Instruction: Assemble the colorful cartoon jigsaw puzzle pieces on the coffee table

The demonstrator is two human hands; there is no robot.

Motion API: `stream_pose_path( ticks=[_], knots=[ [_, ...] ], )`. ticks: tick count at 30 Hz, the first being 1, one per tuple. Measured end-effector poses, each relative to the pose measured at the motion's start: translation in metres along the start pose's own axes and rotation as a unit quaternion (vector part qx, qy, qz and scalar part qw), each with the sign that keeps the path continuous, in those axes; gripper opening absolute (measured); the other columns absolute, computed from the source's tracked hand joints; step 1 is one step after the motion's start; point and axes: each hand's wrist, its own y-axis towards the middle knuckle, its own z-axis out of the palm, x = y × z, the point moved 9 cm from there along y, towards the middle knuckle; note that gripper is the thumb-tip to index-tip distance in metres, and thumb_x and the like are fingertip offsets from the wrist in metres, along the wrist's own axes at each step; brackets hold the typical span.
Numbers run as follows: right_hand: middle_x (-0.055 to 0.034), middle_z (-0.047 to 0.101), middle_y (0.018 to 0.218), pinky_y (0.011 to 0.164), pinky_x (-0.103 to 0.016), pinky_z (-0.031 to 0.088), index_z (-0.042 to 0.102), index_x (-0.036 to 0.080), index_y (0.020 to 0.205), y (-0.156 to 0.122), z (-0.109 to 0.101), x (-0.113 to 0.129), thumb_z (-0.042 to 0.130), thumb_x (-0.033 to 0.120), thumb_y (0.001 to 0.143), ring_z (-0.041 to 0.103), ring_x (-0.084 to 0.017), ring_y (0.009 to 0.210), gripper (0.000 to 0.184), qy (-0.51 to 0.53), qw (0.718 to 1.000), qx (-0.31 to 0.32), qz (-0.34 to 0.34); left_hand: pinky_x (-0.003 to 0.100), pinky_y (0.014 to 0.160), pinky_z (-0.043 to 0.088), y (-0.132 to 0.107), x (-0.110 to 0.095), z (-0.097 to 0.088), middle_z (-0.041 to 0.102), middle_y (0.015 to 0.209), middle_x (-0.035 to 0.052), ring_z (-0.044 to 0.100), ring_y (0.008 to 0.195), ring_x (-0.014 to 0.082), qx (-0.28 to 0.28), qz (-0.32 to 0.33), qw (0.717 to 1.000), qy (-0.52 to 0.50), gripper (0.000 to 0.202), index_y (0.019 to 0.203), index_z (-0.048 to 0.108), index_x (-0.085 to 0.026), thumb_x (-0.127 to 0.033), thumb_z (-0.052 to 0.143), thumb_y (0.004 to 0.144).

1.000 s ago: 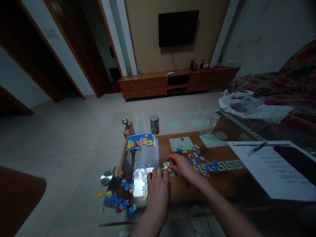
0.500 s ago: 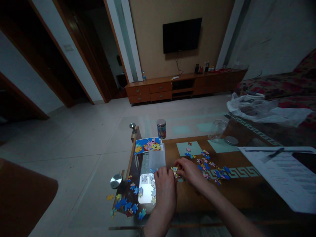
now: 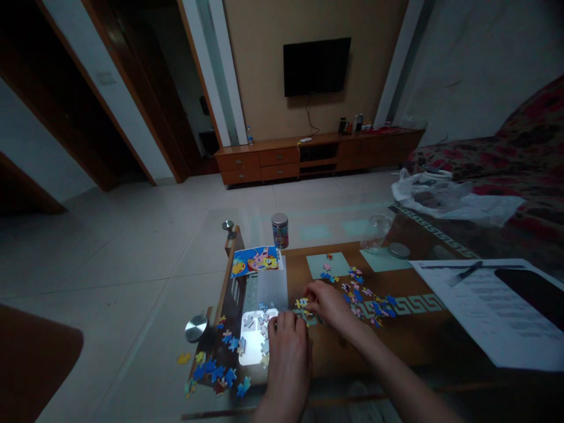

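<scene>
Between the thumb and fingers of my right hand point(image 3: 326, 301) is a yellow-and-white jigsaw puzzle piece point(image 3: 302, 303), just above the glass table. My left hand point(image 3: 289, 346) is closed, its fingers together and bent down beside the white tray point(image 3: 252, 355); whatever lies under the fingertips is hidden. Grey-backed puzzle pieces point(image 3: 249, 322) lie in that tray. Blue and yellow pieces point(image 3: 210, 366) are scattered at the table's left corner. To the right of my right hand spreads another group of pink and blue pieces point(image 3: 356, 294).
A cartoon picture sheet point(image 3: 257, 261) lies beyond the tray, with a printed tin point(image 3: 280, 231) behind it. A clear jar point(image 3: 376, 234) and round lid point(image 3: 399, 250) are farther right. Papers point(image 3: 476, 311) with a pen point(image 3: 466, 274) cover the right side.
The view has shifted slightly, so the whole scene sits a little farther left. My right hand keeps its pinch, and the yellow-and-white piece shows more clearly. My left hand stays beside the tray.
</scene>
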Motion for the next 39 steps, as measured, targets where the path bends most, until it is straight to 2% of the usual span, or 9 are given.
stream_pose_path(
  ticks=[5, 9, 13, 17, 22, 25, 29, 32, 39],
  knots=[
    [-0.0094, 0.069, 0.097, 0.079, -0.024, 0.041, 0.071, 0.014, 0.095, -0.002, -0.006, 0.006, 0.058, 0.01, 0.079, 0.062, -0.02, 0.092, 0.021, -0.007, 1.0, -0.004, -0.002, 0.053, 0.11, 0.032, -0.006, -0.012, 0.018, 0.058, 0.13, 0.0076, 0.047, 0.126, 0.0278, 0.003, 0.056, 0.997, -0.048, 0.032, 0.116, 0.062, -0.02, -0.021, 0.059, 0.083],
    [-0.0122, 0.068, 0.101, 0.081, -0.026, 0.04, 0.072, 0.013, 0.095, -0.005, -0.011, 0.013, 0.054, 0.015, 0.086, 0.062, -0.022, 0.096, 0.02, -0.039, 0.999, -0.007, 0.009, 0.059, 0.114, 0.027, -0.005, -0.014, 0.037, 0.048, 0.145, 0.0105, 0.038, 0.137, 0.0314, 0.064, 0.054, 0.996, -0.043, 0.053, 0.128, 0.057, -0.02, -0.037, 0.069, 0.079],
    [-0.0126, 0.068, 0.1, 0.078, -0.026, 0.04, 0.072, 0.013, 0.091, -0.003, -0.013, 0.018, 0.053, 0.018, 0.089, 0.063, -0.022, 0.094, 0.02, -0.078, 0.997, -0.004, 0.023, 0.056, 0.117, 0.022, -0.004, -0.015, 0.038, 0.04, 0.15, 0.0113, 0.033, 0.14, 0.0294, 0.127, 0.057, 0.989, -0.041, 0.06, 0.135, 0.051, -0.017, -0.039, 0.067, 0.082],
    [-0.0134, 0.07, 0.095, 0.074, -0.027, 0.039, 0.072, 0.013, 0.084, 0.005, -0.013, 0.016, 0.052, 0.021, 0.09, 0.064, -0.023, 0.09, 0.022, -0.074, 0.997, -0.007, 0.029, 0.053, 0.118, 0.02, -0.008, -0.015, 0.036, 0.033, 0.153, 0.011, 0.027, 0.143, 0.0282, 0.154, 0.067, 0.985, -0.041, 0.066, 0.139, 0.046, -0.015, -0.044, 0.065, 0.083],
    [-0.0114, 0.073, 0.088, 0.069, -0.026, 0.038, 0.072, 0.016, 0.075, 0.014, -0.01, 0.012, 0.052, 0.023, 0.088, 0.064, -0.021, 0.084, 0.025, -0.055, 0.998, -0.005, 0.024, 0.06, 0.116, 0.019, -0.011, -0.015, 0.039, 0.028, 0.154, 0.0121, 0.025, 0.143, 0.0306, 0.143, 0.084, 0.985, -0.044, 0.072, 0.141, 0.043, -0.017, -0.052, 0.064, 0.081],
    [-0.0096, 0.073, 0.087, 0.067, -0.025, 0.039, 0.072, 0.016, 0.077, 0.015, -0.009, 0.011, 0.055, 0.02, 0.086, 0.064, -0.02, 0.081, 0.02, -0.045, 0.999, -0.001, 0.02, 0.062, 0.114, 0.022, -0.012, -0.014, 0.04, 0.032, 0.153, 0.0122, 0.027, 0.142, 0.0325, 0.13, 0.086, 0.987, -0.04, 0.07, 0.139, 0.047, -0.02, -0.052, 0.065, 0.08],
    [-0.0069, 0.072, 0.087, 0.067, -0.024, 0.04, 0.073, 0.016, 0.082, 0.015, -0.005, 0.009, 0.062, 0.014, 0.077, 0.064, -0.019, 0.082, 0.012, -0.035, 0.999, 0.011, 0.01, 0.063, 0.113, 0.025, -0.014, -0.017, 0.04, 0.04, 0.15, 0.008, 0.033, 0.14, 0.033, 0.095, 0.094, 0.99, -0.037, 0.062, 0.134, 0.052, -0.025, -0.05, 0.067, 0.079],
    [-0.0069, 0.07, 0.093, 0.072, -0.024, 0.041, 0.073, 0.016, 0.084, 0.015, -0.003, 0.006, 0.069, 0.012, 0.072, 0.063, -0.019, 0.086, 0.014, -0.036, 0.999, 0.012, 0.006, 0.062, 0.113, 0.028, -0.016, -0.017, 0.04, 0.045, 0.147, 0.0083, 0.038, 0.137, 0.0323, 0.069, 0.088, 0.993, -0.033, 0.062, 0.132, 0.054, -0.025, -0.05, 0.069, 0.077],
    [-0.0062, 0.069, 0.091, 0.073, -0.024, 0.04, 0.07, 0.017, 0.082, 0.02, -0.004, 0.01, 0.065, 0.013, 0.078, 0.062, -0.018, 0.087, 0.008, -0.041, 0.999, -0.017, 0.016, 0.061, 0.111, 0.03, -0.016, -0.013, 0.045, 0.051, 0.143, 0.0104, 0.042, 0.134, 0.0332, 0.066, 0.073, 0.995, -0.032, 0.063, 0.131, 0.056, -0.024, -0.051, 0.07, 0.076]
  ],
)
